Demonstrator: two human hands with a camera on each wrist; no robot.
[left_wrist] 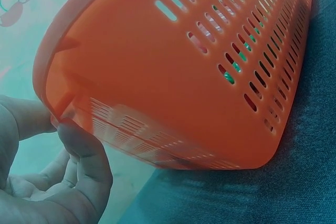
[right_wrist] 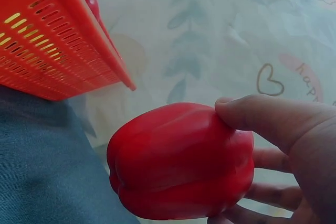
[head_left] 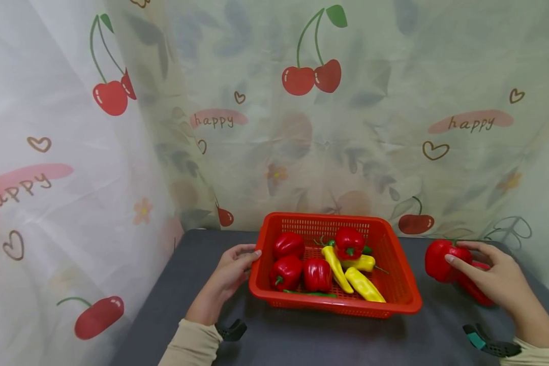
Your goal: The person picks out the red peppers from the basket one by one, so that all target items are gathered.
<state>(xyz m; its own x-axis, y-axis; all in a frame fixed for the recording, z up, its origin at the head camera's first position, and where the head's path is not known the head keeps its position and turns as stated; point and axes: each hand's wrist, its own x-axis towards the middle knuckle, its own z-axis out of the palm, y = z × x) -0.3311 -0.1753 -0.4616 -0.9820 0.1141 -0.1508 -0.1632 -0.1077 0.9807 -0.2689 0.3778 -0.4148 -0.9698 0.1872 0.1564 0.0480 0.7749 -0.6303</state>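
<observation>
At left, the left hand (head_left: 231,272) pinches a slotted orange-red basket (head_left: 336,304) by its rim, red peppers (head_left: 287,271) and yellow peppers (head_left: 365,284) inside; right of it, over the dark surface (head_left: 315,340), the right hand (head_left: 496,274) grips a glossy, plump, lobed, green-stemmed bell pepper (head_left: 440,261), deep red.

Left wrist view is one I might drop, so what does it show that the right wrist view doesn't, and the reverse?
Only the left wrist view: the left hand, pinching the basket at its rim. Only the right wrist view: the right hand, holding a red pepper outside the basket. Both: the basket's slotted side, the tabletop and the printed sheet.
</observation>
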